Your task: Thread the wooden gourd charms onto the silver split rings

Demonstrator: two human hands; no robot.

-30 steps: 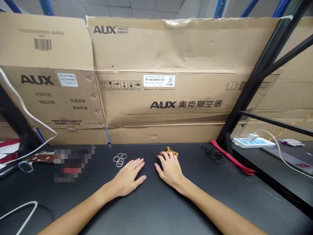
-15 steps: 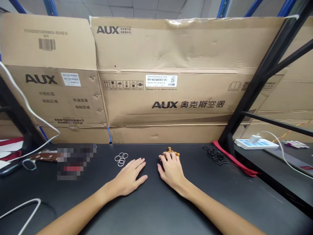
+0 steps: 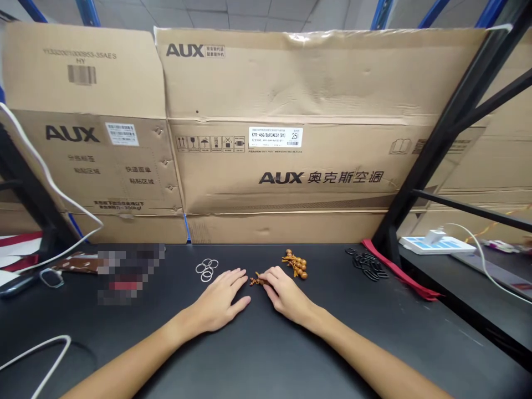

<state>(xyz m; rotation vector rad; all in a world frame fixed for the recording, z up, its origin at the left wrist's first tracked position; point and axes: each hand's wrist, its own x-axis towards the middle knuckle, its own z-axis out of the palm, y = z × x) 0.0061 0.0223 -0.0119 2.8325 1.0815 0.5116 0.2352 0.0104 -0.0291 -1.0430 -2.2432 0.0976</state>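
My right hand [image 3: 286,296] is closed in a pinch on a small brown bead charm [image 3: 254,281], whose beads and cord stick out left of the fingertips, just above the black table. The fingers hide the rest of it. Beyond this hand lies a small pile of similar brown bead charms [image 3: 300,266], round and shiny with short yellowish cords. My left hand [image 3: 220,299] rests flat on the table, fingers stretched out and holding nothing. Several thin silver rings [image 3: 206,270] lie just past its fingers.
Several black oval links [image 3: 369,267] lie at the right, beside a red strap [image 3: 401,274]. Large cardboard boxes [image 3: 274,194] stand along the back. A white power strip [image 3: 451,244] is far right. At the left are glasses [image 3: 52,278] and a white cable [image 3: 50,366].
My right hand has moved from the pile toward my left hand, bringing one brown bead charm in its fingers. The pile is now uncovered. My left hand has stayed still.
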